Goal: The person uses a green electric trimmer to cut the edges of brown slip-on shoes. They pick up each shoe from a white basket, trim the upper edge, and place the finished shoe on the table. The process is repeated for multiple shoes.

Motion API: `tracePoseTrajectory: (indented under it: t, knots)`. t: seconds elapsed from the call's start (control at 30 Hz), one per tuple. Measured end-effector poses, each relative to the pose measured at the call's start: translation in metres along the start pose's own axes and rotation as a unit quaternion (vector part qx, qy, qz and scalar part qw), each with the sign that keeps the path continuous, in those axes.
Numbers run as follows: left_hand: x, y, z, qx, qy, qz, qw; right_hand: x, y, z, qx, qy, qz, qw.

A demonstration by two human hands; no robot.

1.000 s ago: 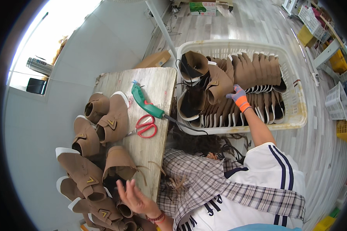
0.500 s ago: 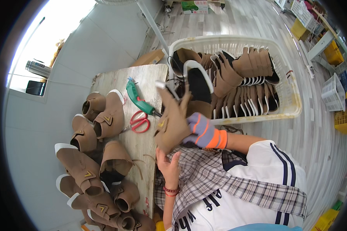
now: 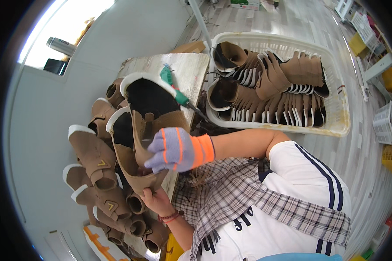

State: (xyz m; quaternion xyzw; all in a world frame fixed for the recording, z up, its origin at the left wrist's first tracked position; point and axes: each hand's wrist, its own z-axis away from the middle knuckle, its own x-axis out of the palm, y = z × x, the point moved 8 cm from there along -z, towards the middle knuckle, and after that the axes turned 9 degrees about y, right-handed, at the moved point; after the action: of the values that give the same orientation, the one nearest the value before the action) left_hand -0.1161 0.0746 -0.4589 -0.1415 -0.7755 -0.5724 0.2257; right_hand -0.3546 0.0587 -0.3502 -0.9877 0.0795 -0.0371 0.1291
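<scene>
Two brown shoe uppers with black lining and white edges are held together over the left table. My left hand (image 3: 157, 202), bare, pinches the lower edge of the left shoe upper (image 3: 137, 180), thumb outside. Over the other shoe upper (image 3: 172, 121) is my right hand (image 3: 176, 150), in a grey and orange glove, with its fingers curled on the brown material. Several finished-looking brown shoe uppers (image 3: 93, 148) with gold V-shaped marks lie in a pile to the left. Behind the held pieces, a green hand tool (image 3: 181, 97) with a dark cord rests on the table.
A white plastic basket (image 3: 342, 108) at the upper right holds rows of brown uppers. The worn wooden table (image 3: 191, 65) reaches back towards a white wall (image 3: 130, 30). A metal flask (image 3: 61, 45) stands on the window ledge. Crates (image 3: 385, 122) line the far right.
The uppers have moved left from the basket side to over the table, turned with their linings showing. My left hand has closed on one edge. The red scissors are now hidden; the view has shifted.
</scene>
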Motion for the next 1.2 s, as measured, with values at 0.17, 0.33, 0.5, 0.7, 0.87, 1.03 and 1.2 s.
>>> tracePoseTrajectory:
  t: [0.17, 0.33, 0.5, 0.7, 0.87, 1.03, 1.2]
  knots:
    - [-0.012, -0.024, -0.014, -0.070, 0.021, -0.073, 0.995, 0.044, 0.080, 0.034, 0.070, -0.062, 0.008, 0.996]
    - [-0.029, -0.046, -0.022, -0.067, 0.029, -0.118, 0.990, 0.050, 0.140, 0.066, 0.163, -0.136, 0.086, 0.973]
    - [-0.039, -0.030, -0.013, -0.034, 0.036, -0.015, 0.999, 0.036, 0.192, 0.081, 0.242, -0.054, 0.095, 0.964]
    - [-0.041, 0.028, 0.022, 0.025, 0.069, 0.040, 0.996, -0.013, 0.235, 0.095, 0.274, 0.019, 0.415, 0.867]
    - [-0.030, 0.075, 0.028, 0.020, 0.163, 0.189, 0.968, -0.007, 0.299, 0.146, 0.393, -0.223, 0.501, 0.738]
    - [-0.036, 0.110, 0.009, -0.004, 0.081, 0.356, 0.931, -0.023, 0.350, 0.154, 0.483, -0.214, 0.377, 0.760]
    - [-0.054, 0.132, 0.000, -0.035, 0.114, 0.344, 0.931, -0.049, 0.331, 0.170, 0.619, -0.084, 0.122, 0.771]
